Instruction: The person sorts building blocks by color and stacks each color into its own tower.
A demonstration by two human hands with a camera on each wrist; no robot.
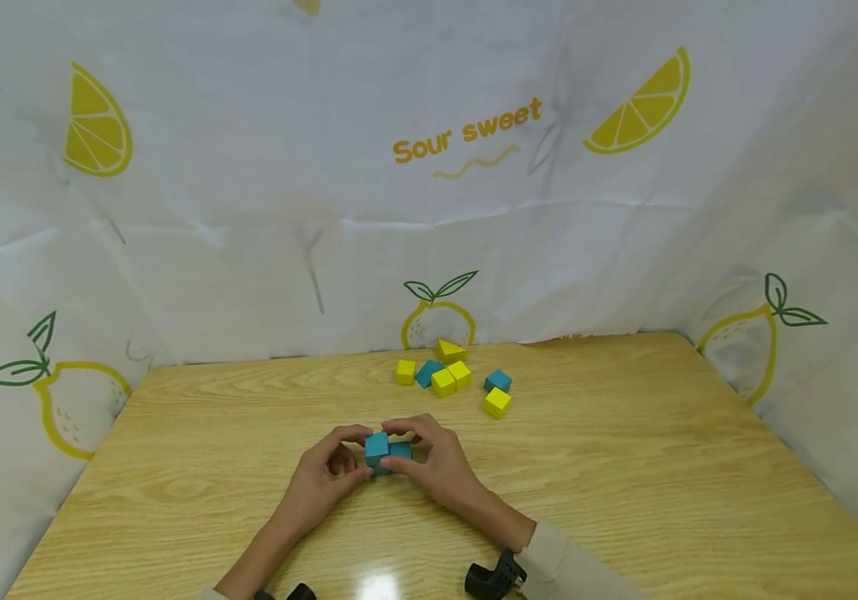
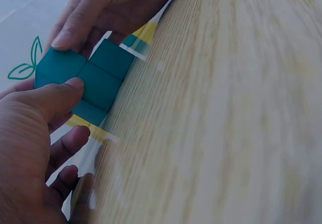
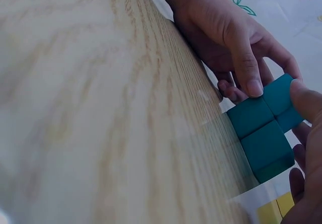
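Note:
Two blue cubes stand side by side on the wooden table (image 1: pixel 233 500). A third, the upper blue cube (image 1: pixel 377 445), sits on the left one of the pair. My left hand (image 1: pixel 316 479) pinches the stack from the left, thumb at the seam between the upper cube and the lower left cube (image 3: pixel 250 117). From the right, my right hand (image 1: pixel 445 468) holds the upper cube between thumb and fingers, reaching over the lower right cube (image 3: pixel 268 147). The far faces of the cubes are hidden behind the fingers.
Beyond the hands lie several loose blocks: a yellow triangular block (image 1: pixel 450 350), a yellow cube (image 1: pixel 405 372), more yellow cubes, a blue block (image 1: pixel 429 373) and a blue cube (image 1: pixel 499 381). A white lemon-print cloth (image 1: pixel 248 167) hangs around the table's back and sides.

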